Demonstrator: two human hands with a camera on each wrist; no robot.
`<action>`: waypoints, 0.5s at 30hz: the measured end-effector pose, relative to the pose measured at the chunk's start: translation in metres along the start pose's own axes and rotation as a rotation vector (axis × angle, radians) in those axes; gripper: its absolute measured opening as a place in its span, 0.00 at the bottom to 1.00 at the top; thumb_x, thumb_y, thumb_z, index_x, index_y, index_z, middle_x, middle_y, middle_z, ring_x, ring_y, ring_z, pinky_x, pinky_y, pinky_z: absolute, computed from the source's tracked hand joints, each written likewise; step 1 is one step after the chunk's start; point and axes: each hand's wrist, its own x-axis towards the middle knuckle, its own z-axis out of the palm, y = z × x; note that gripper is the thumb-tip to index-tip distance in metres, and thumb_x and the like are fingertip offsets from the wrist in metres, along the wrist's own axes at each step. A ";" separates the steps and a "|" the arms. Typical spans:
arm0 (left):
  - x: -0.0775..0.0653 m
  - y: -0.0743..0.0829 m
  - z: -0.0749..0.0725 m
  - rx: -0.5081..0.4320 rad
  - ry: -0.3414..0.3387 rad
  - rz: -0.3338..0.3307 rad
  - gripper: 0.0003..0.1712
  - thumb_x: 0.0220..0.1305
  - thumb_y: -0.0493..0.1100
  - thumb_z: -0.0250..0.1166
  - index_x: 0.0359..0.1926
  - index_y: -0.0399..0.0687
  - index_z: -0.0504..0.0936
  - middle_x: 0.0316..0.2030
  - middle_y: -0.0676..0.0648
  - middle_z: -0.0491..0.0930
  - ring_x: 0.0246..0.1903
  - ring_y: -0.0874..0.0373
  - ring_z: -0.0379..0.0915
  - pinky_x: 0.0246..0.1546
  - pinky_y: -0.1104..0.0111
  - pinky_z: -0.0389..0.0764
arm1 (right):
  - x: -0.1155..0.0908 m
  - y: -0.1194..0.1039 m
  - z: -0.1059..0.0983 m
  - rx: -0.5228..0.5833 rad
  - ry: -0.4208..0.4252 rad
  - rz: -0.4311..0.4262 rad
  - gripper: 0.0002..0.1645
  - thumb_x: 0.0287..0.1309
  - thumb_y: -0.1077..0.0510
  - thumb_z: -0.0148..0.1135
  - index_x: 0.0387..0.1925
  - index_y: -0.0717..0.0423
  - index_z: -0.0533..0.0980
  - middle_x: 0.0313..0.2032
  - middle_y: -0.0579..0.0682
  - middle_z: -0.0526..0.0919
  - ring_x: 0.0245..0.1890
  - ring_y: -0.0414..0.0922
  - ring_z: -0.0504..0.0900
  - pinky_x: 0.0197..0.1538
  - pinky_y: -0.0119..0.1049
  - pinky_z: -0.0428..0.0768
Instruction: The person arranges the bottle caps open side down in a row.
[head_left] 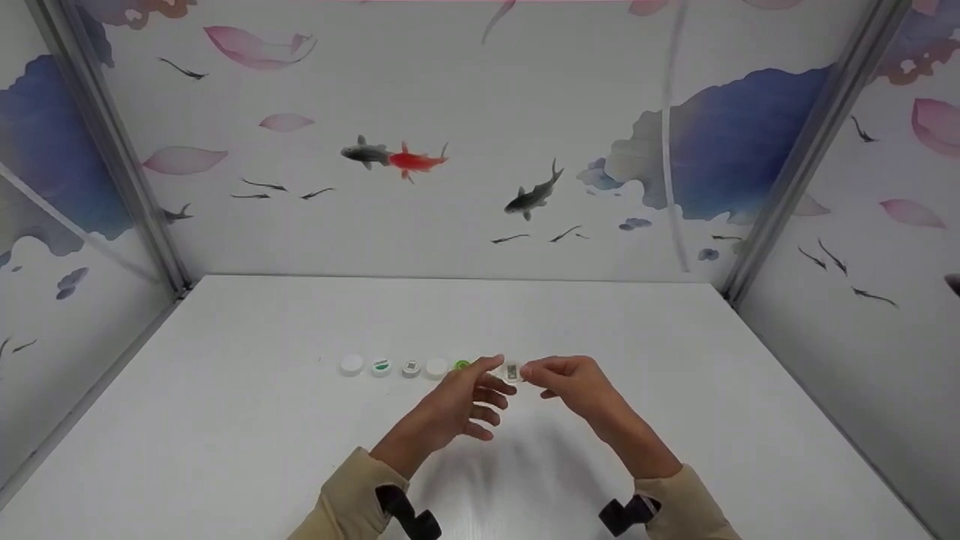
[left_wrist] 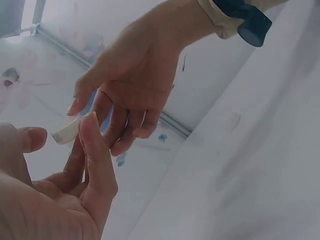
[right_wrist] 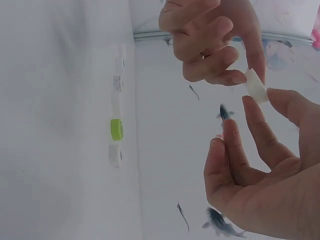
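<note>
A small white bottle cap (head_left: 512, 371) with a dark square marking on its face is held up between the two hands. My right hand (head_left: 581, 384) pinches its edge with thumb and forefinger. My left hand (head_left: 459, 401) is beside it, fingers spread and thumb raised. In the left wrist view the left thumb stands apart from the cap (left_wrist: 66, 131), while the left forefinger is close by its side. The right wrist view shows the right thumb and forefinger at the lower edge of the cap (right_wrist: 257, 87).
On the white table (head_left: 247, 435) a row of caps runs leftward: a green cap (head_left: 461, 365), a white cap (head_left: 436, 367), a patterned cap (head_left: 410, 368), a green-marked cap (head_left: 381, 367) and a plain white cap (head_left: 351, 365). Another white cap (right_wrist: 115, 156) sits beside the green one. Printed panels surround the table.
</note>
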 end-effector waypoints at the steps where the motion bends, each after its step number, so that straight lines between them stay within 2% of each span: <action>1: 0.000 0.001 -0.001 -0.017 -0.008 -0.019 0.37 0.67 0.70 0.53 0.49 0.42 0.83 0.32 0.52 0.78 0.27 0.60 0.74 0.28 0.69 0.81 | 0.000 0.001 0.000 0.000 0.002 -0.004 0.22 0.66 0.45 0.64 0.46 0.60 0.85 0.51 0.53 0.86 0.50 0.44 0.80 0.55 0.41 0.83; 8: 0.002 0.001 -0.005 -0.090 -0.072 -0.106 0.33 0.67 0.67 0.54 0.46 0.43 0.84 0.31 0.54 0.78 0.28 0.61 0.73 0.30 0.70 0.80 | 0.001 0.005 0.002 -0.020 0.001 -0.021 0.19 0.65 0.46 0.65 0.45 0.57 0.86 0.49 0.50 0.87 0.49 0.43 0.81 0.53 0.36 0.81; 12: 0.003 0.000 -0.007 -0.104 -0.097 -0.107 0.31 0.67 0.67 0.54 0.42 0.46 0.85 0.30 0.54 0.78 0.28 0.62 0.72 0.30 0.70 0.79 | 0.001 0.006 0.003 -0.033 -0.007 -0.031 0.18 0.65 0.46 0.65 0.45 0.55 0.86 0.49 0.50 0.87 0.48 0.44 0.81 0.52 0.35 0.80; 15: 0.003 -0.002 -0.007 -0.101 -0.096 -0.092 0.31 0.66 0.67 0.55 0.44 0.45 0.84 0.31 0.54 0.78 0.28 0.62 0.73 0.30 0.71 0.80 | 0.001 0.007 0.003 -0.033 -0.020 -0.025 0.20 0.64 0.45 0.65 0.47 0.55 0.86 0.50 0.50 0.86 0.50 0.45 0.81 0.53 0.37 0.81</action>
